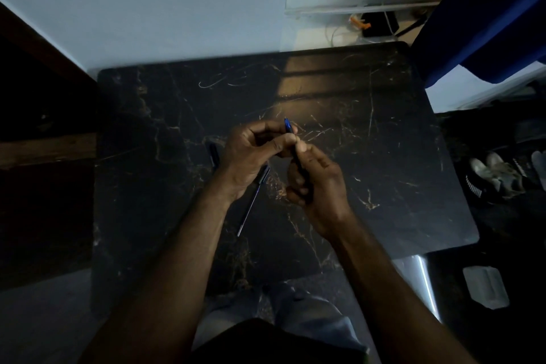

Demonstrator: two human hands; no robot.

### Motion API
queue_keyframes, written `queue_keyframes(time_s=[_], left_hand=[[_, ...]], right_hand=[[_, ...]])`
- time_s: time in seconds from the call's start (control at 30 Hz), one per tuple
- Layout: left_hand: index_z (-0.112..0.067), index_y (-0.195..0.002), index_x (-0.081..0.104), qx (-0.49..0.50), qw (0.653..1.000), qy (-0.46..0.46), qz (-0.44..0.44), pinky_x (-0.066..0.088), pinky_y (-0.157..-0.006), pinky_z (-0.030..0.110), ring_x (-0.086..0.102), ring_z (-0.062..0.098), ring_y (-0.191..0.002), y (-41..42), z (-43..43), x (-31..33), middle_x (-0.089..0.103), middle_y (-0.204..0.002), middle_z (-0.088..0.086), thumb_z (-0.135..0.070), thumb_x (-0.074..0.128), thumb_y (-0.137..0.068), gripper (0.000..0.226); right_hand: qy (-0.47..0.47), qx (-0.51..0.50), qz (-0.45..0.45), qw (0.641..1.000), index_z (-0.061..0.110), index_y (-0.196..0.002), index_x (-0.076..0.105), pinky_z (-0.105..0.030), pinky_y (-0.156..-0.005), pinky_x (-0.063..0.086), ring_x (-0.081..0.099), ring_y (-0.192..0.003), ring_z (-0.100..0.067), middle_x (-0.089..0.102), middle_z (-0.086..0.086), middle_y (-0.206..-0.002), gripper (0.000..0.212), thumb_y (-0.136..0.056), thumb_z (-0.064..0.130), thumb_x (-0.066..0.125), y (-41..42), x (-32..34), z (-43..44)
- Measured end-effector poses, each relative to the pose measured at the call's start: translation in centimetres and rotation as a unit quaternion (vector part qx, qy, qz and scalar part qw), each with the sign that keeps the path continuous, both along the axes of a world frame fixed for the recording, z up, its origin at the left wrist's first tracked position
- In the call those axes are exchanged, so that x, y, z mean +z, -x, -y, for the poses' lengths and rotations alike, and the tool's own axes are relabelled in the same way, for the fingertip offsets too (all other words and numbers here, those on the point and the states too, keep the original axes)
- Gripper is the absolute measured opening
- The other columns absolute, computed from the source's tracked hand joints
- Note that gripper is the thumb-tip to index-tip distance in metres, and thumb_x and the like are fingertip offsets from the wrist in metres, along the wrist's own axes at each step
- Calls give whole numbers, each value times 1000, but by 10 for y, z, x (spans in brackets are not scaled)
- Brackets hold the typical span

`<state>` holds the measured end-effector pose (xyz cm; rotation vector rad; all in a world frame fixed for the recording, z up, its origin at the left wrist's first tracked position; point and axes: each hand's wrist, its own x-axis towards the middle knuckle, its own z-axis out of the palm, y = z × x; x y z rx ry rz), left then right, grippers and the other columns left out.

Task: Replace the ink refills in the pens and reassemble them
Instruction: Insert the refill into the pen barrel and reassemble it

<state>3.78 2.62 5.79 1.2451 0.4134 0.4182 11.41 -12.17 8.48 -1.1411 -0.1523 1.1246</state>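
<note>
**Two hands on one pen, spare parts on the table**

Largest first: dark marbled table point(354, 156), dimly lit, fills most of my view.

My left hand point(251, 154) and right hand point(319, 186) are close together above its middle, fingertips touching, both closed on the same pen point(292, 139). Right hand wraps the lower barrel; left pinches the upper part, where a blue end pokes out past the fingers. Can't tell if that end is a cap, tip section or refill, too dark.

Second pen point(213, 154) lies on the table just left of my left hand, partly hidden by it. A thin refill point(251, 205) with a dark piece at its upper end lies on the table under my left wrist, running down toward me.

Handling, my judgement: all parts light and rigid. Barrel is smooth plastic, likely slippery, so grip firmly around the body and twist or pull at the end. Refill is thin and could bend or kink; take it near the middle or close to the end going in, and push straight along the axis. Small parts roll easily on this smooth table.
</note>
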Motion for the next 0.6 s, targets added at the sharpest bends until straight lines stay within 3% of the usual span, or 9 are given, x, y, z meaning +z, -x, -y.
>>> queue_keyframes(time_s=[0.07,0.17,0.27,0.4,0.43,0.5,0.57,0.6], left_hand=[[-25,-109,84,-7,1000,-3,5,62,-83,24,80,15,-98,-2,-1,0,84,-104,5,-14,79,-96,18],[-22,-109,84,-11,1000,-6,25,61,-79,22,79,13,-86,-8,0,-2,84,-97,5,-14,79,-96,16],[-14,-111,82,-24,999,-16,45,60,-74,26,76,15,-69,-12,2,-6,82,-90,6,-17,80,-98,13],[-11,-116,81,-38,999,6,33,63,-77,30,77,17,-74,-8,-2,-24,82,-95,6,-20,76,-103,16],[-14,-115,82,-23,1000,4,-6,64,-78,34,78,18,-80,-5,-4,-33,82,-97,4,-25,75,-104,17],[-22,-108,82,17,983,-77,-163,65,-82,45,78,19,-92,-2,-8,-57,82,-100,0,-34,79,-99,15],[-20,-102,78,19,913,-241,-330,64,-86,41,75,15,-90,4,-9,-83,81,-98,0,-29,86,-91,17],[-18,-101,77,12,876,-305,-374,61,-81,34,73,14,-86,8,-7,-94,79,-94,0,-28,89,-88,21]], right_hand=[[-9,-19,6,1000,2,-107,63,-23,-45,27,30,-46,-4,38,6,-57,31,-107,32,56,1,0,-1],[-46,-16,-53,997,11,-90,62,-20,-42,23,21,-45,-4,29,9,-55,31,-105,36,52,4,0,-2],[-87,-1,-114,990,15,-90,59,-21,-39,17,12,-46,-9,17,5,-58,36,-113,37,43,3,-4,-1],[-83,-2,-116,990,14,-90,61,-22,-38,18,12,-46,-9,16,4,-59,37,-113,37,43,3,-10,-1],[-68,-7,-101,993,13,-91,62,-23,-40,17,12,-47,-10,16,3,-59,37,-112,37,43,3,-11,0],[-45,-16,-75,996,11,-91,61,-27,-42,15,11,-48,-13,17,3,-58,37,-111,36,44,2,-13,2],[-25,-15,-58,998,9,-90,62,-30,-44,13,10,-50,-15,24,4,-56,36,-111,33,44,1,-16,7],[-17,-13,-49,999,9,-89,62,-31,-45,13,10,-50,-17,25,3,-57,36,-111,31,45,1,-18,10]])
